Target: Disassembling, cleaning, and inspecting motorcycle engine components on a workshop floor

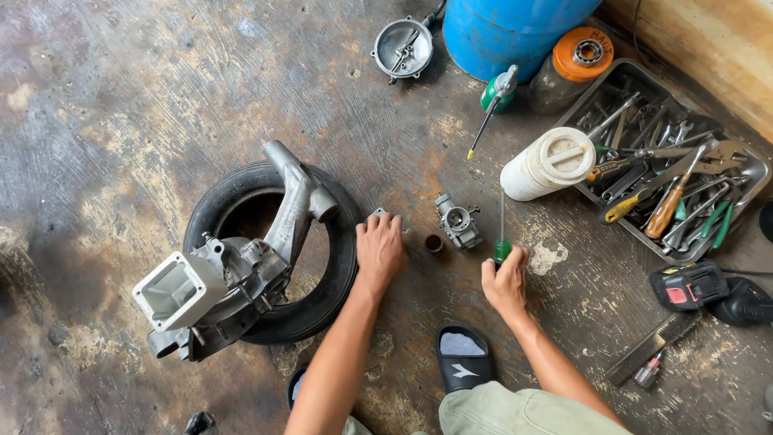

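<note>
My left hand [379, 251] lies palm down on the concrete floor, fingertips touching a small flat metal piece [378, 213] beside the black tyre [334, 282]. My right hand [506, 282] grips a green-handled screwdriver [502, 234] with its shaft pointing away from me. A small carburettor [457, 221] and a little brown ring [434, 242] sit on the floor between the two hands. A grey aluminium engine casing [233, 266] rests on the tyre, left of my left hand.
A metal tray [753, 173] of wrenches and screwdrivers is at the right, with a white jar [547, 164] against it. A blue drum [507, 32], round metal cover [403, 48], second screwdriver [489, 105], cordless tool [708, 288] and black sandal [465, 358] surround me.
</note>
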